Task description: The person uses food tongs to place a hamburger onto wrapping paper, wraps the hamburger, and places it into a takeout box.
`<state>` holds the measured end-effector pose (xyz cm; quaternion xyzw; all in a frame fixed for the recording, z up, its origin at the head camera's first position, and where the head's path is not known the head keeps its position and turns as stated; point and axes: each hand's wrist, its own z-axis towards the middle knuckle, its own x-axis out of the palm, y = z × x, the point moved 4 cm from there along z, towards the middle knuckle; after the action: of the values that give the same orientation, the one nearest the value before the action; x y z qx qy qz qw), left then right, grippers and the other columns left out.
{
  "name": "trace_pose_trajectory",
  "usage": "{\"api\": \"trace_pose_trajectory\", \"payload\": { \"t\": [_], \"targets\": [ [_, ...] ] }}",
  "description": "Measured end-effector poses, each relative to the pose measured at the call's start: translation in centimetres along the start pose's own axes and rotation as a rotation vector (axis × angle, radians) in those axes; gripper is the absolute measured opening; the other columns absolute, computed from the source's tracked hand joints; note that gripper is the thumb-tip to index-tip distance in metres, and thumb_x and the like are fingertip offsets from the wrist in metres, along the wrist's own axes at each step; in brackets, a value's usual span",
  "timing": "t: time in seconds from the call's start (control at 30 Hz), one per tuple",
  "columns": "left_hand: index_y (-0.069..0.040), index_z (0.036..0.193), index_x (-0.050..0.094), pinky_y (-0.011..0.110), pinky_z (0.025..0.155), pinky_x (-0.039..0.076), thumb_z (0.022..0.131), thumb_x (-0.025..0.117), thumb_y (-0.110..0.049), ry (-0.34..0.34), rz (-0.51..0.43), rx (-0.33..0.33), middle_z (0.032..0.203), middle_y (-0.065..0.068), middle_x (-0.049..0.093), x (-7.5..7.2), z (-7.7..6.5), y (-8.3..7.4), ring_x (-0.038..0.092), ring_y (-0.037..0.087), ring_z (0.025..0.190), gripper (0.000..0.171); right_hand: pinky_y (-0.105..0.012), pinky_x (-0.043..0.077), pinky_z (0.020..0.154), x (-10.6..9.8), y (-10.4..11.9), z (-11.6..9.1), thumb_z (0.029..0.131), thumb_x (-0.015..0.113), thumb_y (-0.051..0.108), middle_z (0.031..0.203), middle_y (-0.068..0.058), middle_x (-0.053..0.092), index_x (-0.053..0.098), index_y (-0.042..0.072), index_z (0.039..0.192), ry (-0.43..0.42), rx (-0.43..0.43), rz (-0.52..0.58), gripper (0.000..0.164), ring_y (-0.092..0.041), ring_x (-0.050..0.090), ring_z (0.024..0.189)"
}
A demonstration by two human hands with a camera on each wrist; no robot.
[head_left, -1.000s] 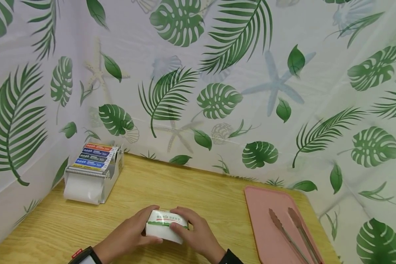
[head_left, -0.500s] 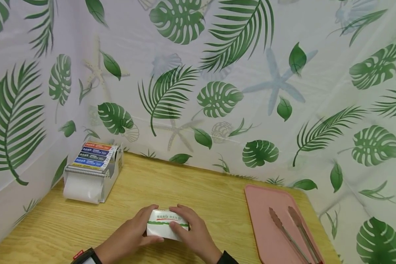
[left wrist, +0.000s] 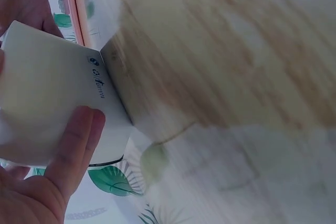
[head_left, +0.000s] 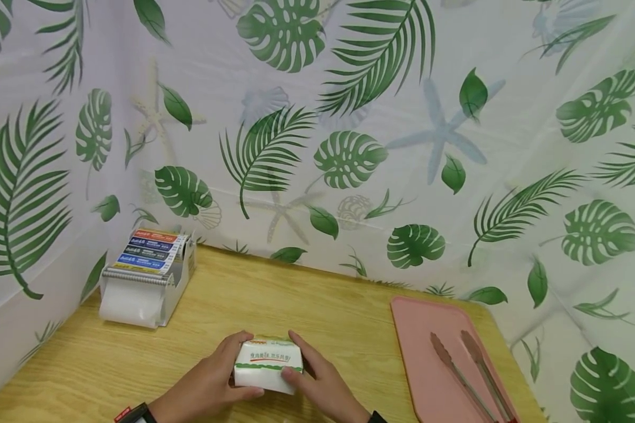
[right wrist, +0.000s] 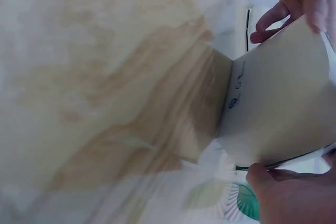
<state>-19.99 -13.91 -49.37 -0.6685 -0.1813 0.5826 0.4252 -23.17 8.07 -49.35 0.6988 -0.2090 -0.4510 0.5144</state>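
Note:
A white paper food box [head_left: 267, 368], printed with a red line and a wavy green band, is held between both hands low in the head view. My left hand [head_left: 211, 370] grips its left end, thumb along the lower front. From the right, my right hand [head_left: 328, 382] holds it with the thumb pressed on the front face and the fingers at the far edge. In the left wrist view, two left fingers lie against the plain side of the box [left wrist: 47, 93]. The right wrist view shows the box [right wrist: 283, 98] standing close over the tabletop.
A pink tray [head_left: 418, 352] with brown-tipped tongs [head_left: 463, 376] on it lies at the right. At the back left stands a label dispenser [head_left: 143, 276] with several coloured rolls. A leaf-patterned curtain [head_left: 296, 147] backs the wooden table [head_left: 243, 288].
The box has tilted, so that a strip of its coloured top shows above the front face. My right fingers have moved outward along its far right edge, and the right thumb has shifted slightly.

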Motion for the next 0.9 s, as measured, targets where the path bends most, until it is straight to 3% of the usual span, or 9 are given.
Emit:
{"api": "trace_pose_trajectory", "payload": {
  "t": [0.13, 0.2, 0.33, 0.43, 0.6, 0.9],
  "targets": [
    [-0.013, 0.155, 0.029, 0.040, 0.093, 0.049, 0.092, 0.062, -0.064, 0.043, -0.032, -0.058, 0.149, 0.011, 0.044, 0.1, -0.2, -0.2, 0.054, 0.019, 0.119, 0.088, -0.023, 0.043, 0.102, -0.2, -0.4, -0.8, 0.107, 0.051, 0.040, 0.162, -0.015, 0.034, 0.033, 0.022, 0.160, 0.033, -0.008, 0.033, 0.059, -0.033, 0.042, 0.143],
    [-0.014, 0.156, 0.030, 0.049, 0.098, 0.047, 0.097, 0.054, -0.062, 0.046, -0.042, -0.060, 0.152, 0.015, 0.043, 0.2, -0.4, -0.3, 0.052, 0.027, 0.128, 0.080, -0.026, 0.043, 0.104, -0.4, -0.6, -1.1, 0.107, 0.051, 0.040, 0.163, -0.016, 0.030, 0.035, 0.026, 0.159, 0.052, -0.009, 0.007, 0.056, -0.035, 0.038, 0.145],
    [-0.015, 0.157, 0.031, 0.064, 0.107, 0.037, 0.102, 0.048, -0.057, 0.062, -0.045, -0.035, 0.159, 0.023, 0.032, 0.3, -0.7, -0.2, 0.037, 0.042, 0.143, 0.071, -0.047, 0.042, 0.110, -0.8, -1.0, -1.5, 0.103, 0.057, 0.044, 0.165, -0.015, 0.025, 0.037, 0.035, 0.157, 0.113, -0.026, -0.113, 0.058, -0.038, 0.032, 0.148],
    [-0.014, 0.159, 0.027, 0.064, 0.107, 0.036, 0.103, 0.050, -0.053, 0.096, -0.075, -0.025, 0.159, 0.022, 0.030, 0.5, -0.7, 0.0, 0.037, 0.042, 0.142, 0.072, -0.057, 0.039, 0.110, -1.4, -1.3, -1.8, 0.101, 0.061, 0.041, 0.166, -0.013, 0.023, 0.033, 0.038, 0.158, 0.182, -0.054, -0.151, 0.064, -0.040, 0.029, 0.149],
    [-0.013, 0.158, 0.029, 0.054, 0.102, 0.043, 0.102, 0.053, -0.049, 0.101, -0.106, -0.017, 0.152, 0.016, 0.039, 0.5, -0.5, 0.0, 0.047, 0.029, 0.129, 0.070, -0.048, 0.038, 0.113, -2.1, -1.5, -1.7, 0.102, 0.062, 0.034, 0.166, -0.009, 0.023, 0.029, 0.034, 0.160, 0.247, -0.105, -0.109, 0.067, -0.037, 0.023, 0.151],
    [-0.013, 0.156, 0.032, 0.049, 0.100, 0.045, 0.101, 0.053, -0.052, 0.082, -0.079, -0.017, 0.146, 0.014, 0.044, 0.5, -0.4, 0.1, 0.050, 0.025, 0.124, 0.070, -0.037, 0.049, 0.104, -2.0, -1.0, -1.9, 0.101, 0.061, 0.040, 0.161, -0.008, 0.037, 0.033, 0.023, 0.160, 0.147, -0.272, -0.264, 0.067, -0.035, 0.038, 0.146]
  ]
}}
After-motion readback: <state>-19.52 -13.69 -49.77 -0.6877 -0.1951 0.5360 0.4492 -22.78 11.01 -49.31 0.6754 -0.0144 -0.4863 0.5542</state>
